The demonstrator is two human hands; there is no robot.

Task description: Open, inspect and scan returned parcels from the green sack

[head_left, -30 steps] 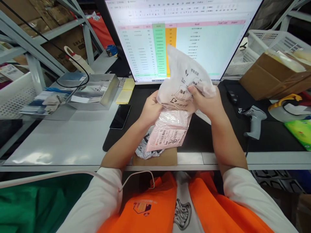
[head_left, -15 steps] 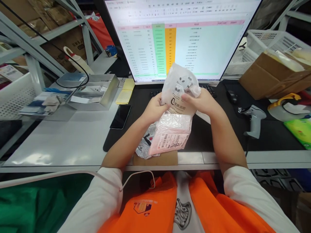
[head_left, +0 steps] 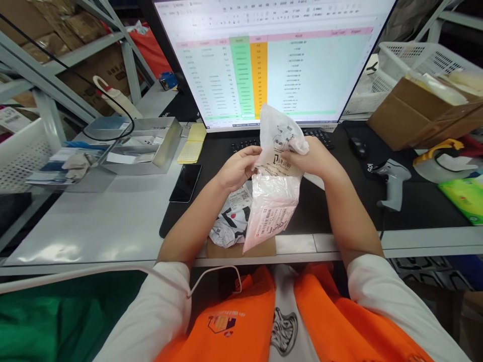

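I hold a pale pink plastic mailer bag [head_left: 273,201] upright above the black desk mat [head_left: 332,211]. My left hand [head_left: 237,168] pinches its left upper edge and my right hand [head_left: 315,158] grips the right side, both closed on the bag's white printed top flap. A shipping label shows on the bag's lower half. Under it lies a crumpled grey-and-white bag [head_left: 232,223] on a brown cardboard piece [head_left: 226,249] at the desk's front edge.
A large monitor [head_left: 271,60] with a spreadsheet stands behind a keyboard [head_left: 245,146]. A phone [head_left: 185,182], yellow notes and a metal tray [head_left: 143,146] lie at left. At right are a mouse, a barcode scanner [head_left: 392,183], a cardboard box [head_left: 418,113] and white baskets.
The bag's raised top flap has been folded down and gathered between my hands. The bag has turned narrower and tilted, showing more of the crumpled bag beneath.
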